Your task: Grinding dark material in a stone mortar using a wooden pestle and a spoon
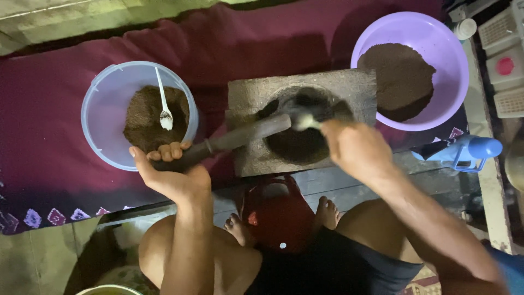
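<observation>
Because the spoon (303,121) in my right hand (356,147) is blurred, I can make out only a pale bowl and a short stretch of handle, and the fingers around it are hidden behind the back of the hand, so I read that grip as closed on the spoon without seeing the fingertips. Whatever lies at the bottom of the stone mortar (301,120) is too dark to tell apart from the hollow itself. My left hand (169,169) is turned palm up, thumb out to the left, fingers curled over the near end of the dark pestle (234,139), that grip clamped on it; the pestle slants up and right, its far end resting at the left rim of the hollow, just beside the spoon. Both forearms reach away from me over bare knees, and the right arm is cut off at the lower right corner. Left of the mortar sits a pale blue tub (103,112) of brown powder with a small white spoon (164,109) lying in it; at the far right a purple bowl (445,49) holds a darker heap. All of this rests on a maroon cloth (49,147) spread over the floor, with a patterned border at the near left. A red container (275,210) stands between my feet, and a blue object (464,152) lies at the right.
</observation>
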